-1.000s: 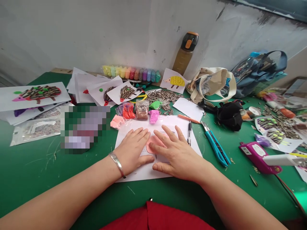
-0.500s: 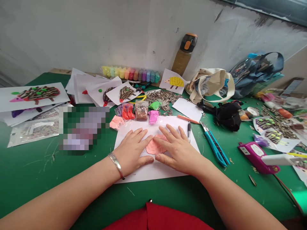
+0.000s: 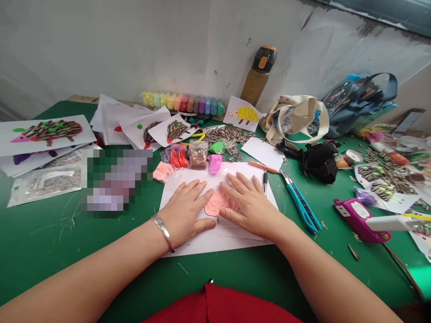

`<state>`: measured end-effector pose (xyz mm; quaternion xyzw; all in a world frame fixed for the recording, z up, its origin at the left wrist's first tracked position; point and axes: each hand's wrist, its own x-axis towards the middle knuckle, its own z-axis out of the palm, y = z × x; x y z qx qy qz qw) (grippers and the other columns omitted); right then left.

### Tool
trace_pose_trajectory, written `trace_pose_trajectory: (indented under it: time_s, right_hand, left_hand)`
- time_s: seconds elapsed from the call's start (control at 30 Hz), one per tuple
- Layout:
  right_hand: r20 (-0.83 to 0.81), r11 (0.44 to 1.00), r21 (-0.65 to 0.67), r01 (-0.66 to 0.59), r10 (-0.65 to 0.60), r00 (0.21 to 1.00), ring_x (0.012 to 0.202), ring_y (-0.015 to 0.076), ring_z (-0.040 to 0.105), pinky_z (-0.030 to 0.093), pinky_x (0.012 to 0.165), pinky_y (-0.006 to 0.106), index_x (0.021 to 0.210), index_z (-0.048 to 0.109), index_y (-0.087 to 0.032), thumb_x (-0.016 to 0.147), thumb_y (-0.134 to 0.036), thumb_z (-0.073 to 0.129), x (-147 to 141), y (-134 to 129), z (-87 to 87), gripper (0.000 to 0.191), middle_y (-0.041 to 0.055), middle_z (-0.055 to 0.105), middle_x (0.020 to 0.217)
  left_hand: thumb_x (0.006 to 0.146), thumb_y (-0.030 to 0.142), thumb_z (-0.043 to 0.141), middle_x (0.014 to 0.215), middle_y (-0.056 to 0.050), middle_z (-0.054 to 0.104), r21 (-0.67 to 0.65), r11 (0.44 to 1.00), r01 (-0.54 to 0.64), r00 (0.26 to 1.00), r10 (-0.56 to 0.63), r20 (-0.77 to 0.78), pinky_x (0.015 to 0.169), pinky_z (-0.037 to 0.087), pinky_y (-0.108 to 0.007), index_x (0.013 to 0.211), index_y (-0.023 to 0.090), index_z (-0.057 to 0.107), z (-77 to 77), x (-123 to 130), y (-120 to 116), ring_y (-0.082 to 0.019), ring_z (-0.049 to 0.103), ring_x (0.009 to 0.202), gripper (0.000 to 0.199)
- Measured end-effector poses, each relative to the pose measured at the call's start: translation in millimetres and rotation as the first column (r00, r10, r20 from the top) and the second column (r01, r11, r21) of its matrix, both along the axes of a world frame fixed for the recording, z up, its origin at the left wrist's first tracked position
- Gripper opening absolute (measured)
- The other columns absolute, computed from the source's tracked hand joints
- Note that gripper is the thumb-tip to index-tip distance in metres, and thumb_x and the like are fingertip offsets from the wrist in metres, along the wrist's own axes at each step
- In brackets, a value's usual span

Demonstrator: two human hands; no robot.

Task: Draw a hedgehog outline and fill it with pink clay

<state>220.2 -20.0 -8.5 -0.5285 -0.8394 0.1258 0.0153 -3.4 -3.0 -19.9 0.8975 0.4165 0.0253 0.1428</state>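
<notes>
A flat patch of salmon-pink modelling clay (image 3: 214, 204) is spread on a white sheet of paper (image 3: 202, 242) in front of me. My left hand (image 3: 188, 207) lies flat on the paper at the clay's left edge, fingers spread and holding nothing. Over the clay's right part rests my right hand (image 3: 251, 204), its fingers stretched out and covering some of it. Just beyond the paper's top edge are small bags of salmon clay (image 3: 164, 171), red clay (image 3: 178, 157), brown clay (image 3: 198, 154) and pink clay (image 3: 215, 163). A black pen (image 3: 265, 181) lies right of my right hand.
A blue utility knife (image 3: 301, 204) and an orange stick-like tool (image 3: 263, 167) lie to the right. Sunflower seeds (image 3: 232, 134) are heaped behind the clay bags. Hedgehog pictures (image 3: 50, 134) lie at left. A magenta glue-gun-like device (image 3: 360, 220) sits far right.
My right hand has shifted slightly right and up across the clay, uncovering more of its middle. My left hand stays nearly in place.
</notes>
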Motion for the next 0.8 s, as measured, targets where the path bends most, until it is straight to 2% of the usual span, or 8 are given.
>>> trace_pose_trajectory:
  time_s: [0.1, 0.37, 0.57, 0.67, 0.8]
  right_hand:
    - [0.012, 1.000, -0.013, -0.010, 0.010, 1.000, 0.144, 0.0364, 0.013, 0.008, 0.110, 0.066, 0.146, 0.037, -0.029, 0.090, -0.067, 0.029, -1.7, 0.8, 0.1, 0.068, 0.0062, 0.023, 0.157]
    - [0.038, 1.000, 0.021, -0.007, 0.006, 0.999, 0.143, 0.0377, 0.013, 0.006, 0.109, 0.067, 0.143, 0.041, -0.035, 0.090, -0.067, 0.030, 0.1, -0.7, 2.5, 0.062, 0.0078, 0.027, 0.156]
    - [0.019, 1.000, 0.016, -0.007, 0.006, 1.000, 0.144, 0.0367, 0.013, 0.007, 0.110, 0.066, 0.145, 0.037, -0.035, 0.090, -0.067, 0.030, 1.4, -0.5, 1.2, 0.064, 0.0076, 0.024, 0.157]
    - [0.014, 1.000, 0.018, 0.005, -0.005, 1.000, 0.144, 0.0366, 0.012, 0.008, 0.109, 0.066, 0.147, 0.032, -0.036, 0.090, -0.067, 0.031, -0.7, 0.9, 0.9, 0.065, 0.0078, 0.019, 0.158]
    - [0.012, 1.000, -0.003, -0.019, 0.019, 1.000, 0.143, 0.0379, 0.012, 0.007, 0.109, 0.067, 0.143, 0.039, -0.038, 0.090, -0.068, 0.030, -3.8, 1.7, 1.7, 0.062, 0.0077, 0.024, 0.157]
  left_hand:
    - [0.083, 0.053, 0.062, 0.148, -0.017, 0.038, -0.002, 1.000, 0.001, 1.000, -0.001, 0.002, 0.112, 0.022, -0.057, 0.138, 0.017, 0.047, 0.3, 0.3, 0.6, -0.037, 0.027, 0.139, 0.068]
    - [0.083, 0.053, 0.060, 0.149, -0.015, 0.038, -0.020, 1.000, -0.004, 1.000, 0.004, -0.004, 0.113, 0.021, -0.055, 0.142, 0.019, 0.041, 2.0, 0.6, 0.7, -0.035, 0.026, 0.140, 0.070]
    - [0.083, 0.054, 0.059, 0.149, -0.015, 0.038, -0.014, 1.000, -0.002, 1.000, 0.002, -0.007, 0.113, 0.020, -0.056, 0.139, 0.019, 0.046, 0.6, 0.1, 0.3, -0.036, 0.026, 0.139, 0.068]
    - [0.084, 0.057, 0.056, 0.149, -0.015, 0.037, -0.016, 1.000, -0.007, 1.000, 0.007, -0.023, 0.113, 0.020, -0.055, 0.142, 0.017, 0.042, 1.3, 0.3, 0.4, -0.035, 0.026, 0.140, 0.072]
    - [0.084, 0.056, 0.056, 0.150, -0.017, 0.035, -0.029, 1.000, -0.010, 0.999, 0.008, -0.052, 0.113, 0.020, -0.055, 0.143, 0.013, 0.039, 3.8, 1.5, 0.9, -0.035, 0.024, 0.141, 0.075]
